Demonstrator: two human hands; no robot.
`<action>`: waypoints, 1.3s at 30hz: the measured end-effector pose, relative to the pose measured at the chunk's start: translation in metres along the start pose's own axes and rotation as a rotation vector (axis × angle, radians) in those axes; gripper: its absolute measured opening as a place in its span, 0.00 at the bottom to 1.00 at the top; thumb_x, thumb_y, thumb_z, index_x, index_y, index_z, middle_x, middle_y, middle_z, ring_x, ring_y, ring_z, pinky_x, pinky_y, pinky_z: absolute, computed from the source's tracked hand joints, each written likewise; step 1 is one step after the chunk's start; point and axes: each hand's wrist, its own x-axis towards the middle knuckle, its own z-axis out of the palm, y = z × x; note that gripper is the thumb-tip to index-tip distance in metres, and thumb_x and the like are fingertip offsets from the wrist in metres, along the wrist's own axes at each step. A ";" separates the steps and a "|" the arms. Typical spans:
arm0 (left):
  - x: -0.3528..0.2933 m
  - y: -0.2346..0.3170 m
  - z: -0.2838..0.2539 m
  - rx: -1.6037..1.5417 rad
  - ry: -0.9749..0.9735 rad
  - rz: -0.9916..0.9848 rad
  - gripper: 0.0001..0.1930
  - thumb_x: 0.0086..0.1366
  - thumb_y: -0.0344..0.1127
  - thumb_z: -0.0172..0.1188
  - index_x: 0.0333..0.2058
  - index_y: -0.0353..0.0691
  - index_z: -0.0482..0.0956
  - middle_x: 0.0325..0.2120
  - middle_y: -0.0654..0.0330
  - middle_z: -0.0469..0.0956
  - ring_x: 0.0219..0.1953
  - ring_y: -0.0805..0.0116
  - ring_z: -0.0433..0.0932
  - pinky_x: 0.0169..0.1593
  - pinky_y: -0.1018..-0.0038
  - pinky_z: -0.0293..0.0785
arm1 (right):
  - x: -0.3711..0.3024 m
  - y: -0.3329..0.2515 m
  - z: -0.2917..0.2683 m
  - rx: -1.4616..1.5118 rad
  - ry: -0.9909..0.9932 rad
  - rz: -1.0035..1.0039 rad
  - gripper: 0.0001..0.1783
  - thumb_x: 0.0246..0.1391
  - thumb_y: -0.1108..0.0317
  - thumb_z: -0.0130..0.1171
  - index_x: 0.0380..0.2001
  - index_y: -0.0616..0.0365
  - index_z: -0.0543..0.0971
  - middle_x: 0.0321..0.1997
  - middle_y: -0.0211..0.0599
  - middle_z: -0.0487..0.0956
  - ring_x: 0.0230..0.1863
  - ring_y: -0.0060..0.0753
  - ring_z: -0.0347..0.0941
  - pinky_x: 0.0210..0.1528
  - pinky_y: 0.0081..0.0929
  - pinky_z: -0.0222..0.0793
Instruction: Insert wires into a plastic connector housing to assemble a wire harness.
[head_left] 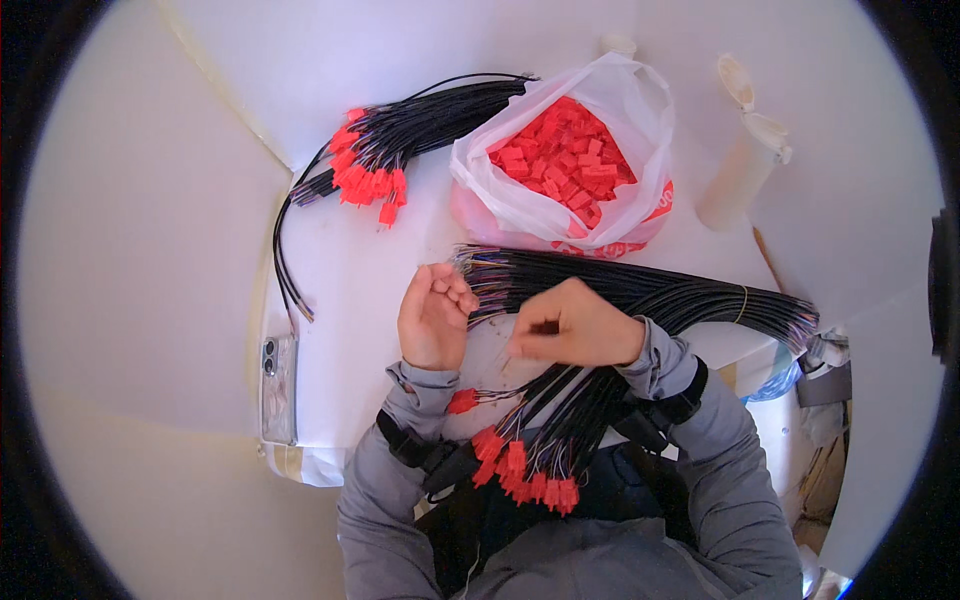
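Note:
My left hand [434, 318] is turned palm up with its fingers curled in, beside the bare wire ends of a bundle of black cables [620, 280]. Whether anything lies in those fingers is too small to make out. To its right, my right hand [578, 325] is closed, thumb against bent fingers, over the near side of that bundle. What it pinches, if anything, is hidden. Below my hands, a second bunch of black cables [570, 420] with red connectors [515, 470] on its ends lies at the table edge. One red connector [462, 401] sits apart near my left wrist.
A white plastic bag [480, 205] full of loose red connector housings [560, 155] stands open beyond my hands. More black cables [440, 120] with red connectors lie at the back left. A phone [279, 390] rests at the left edge; a pale cylindrical container [738, 180] stands back right.

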 end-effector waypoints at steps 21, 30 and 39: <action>-0.002 -0.001 0.002 0.034 0.013 -0.024 0.12 0.62 0.41 0.43 0.29 0.40 0.68 0.21 0.64 0.65 0.25 0.71 0.64 0.32 0.75 0.60 | 0.001 0.042 -0.056 -1.102 0.771 0.186 0.11 0.35 0.70 0.57 0.28 0.60 0.78 0.34 0.40 0.74 0.38 0.43 0.65 0.42 0.32 0.63; -0.004 -0.002 0.005 0.056 0.011 -0.019 0.11 0.62 0.41 0.43 0.29 0.40 0.68 0.21 0.64 0.64 0.25 0.72 0.64 0.32 0.75 0.60 | -0.003 0.046 -0.057 -1.022 0.764 0.113 0.08 0.33 0.68 0.60 0.23 0.56 0.77 0.30 0.39 0.72 0.36 0.42 0.65 0.40 0.33 0.63; -0.003 -0.001 0.004 0.041 0.004 -0.020 0.12 0.62 0.41 0.43 0.30 0.39 0.69 0.21 0.63 0.64 0.25 0.72 0.64 0.32 0.75 0.60 | 0.001 0.032 -0.057 -0.820 1.015 -0.036 0.13 0.39 0.70 0.57 0.33 0.58 0.75 0.37 0.43 0.69 0.41 0.44 0.63 0.44 0.34 0.61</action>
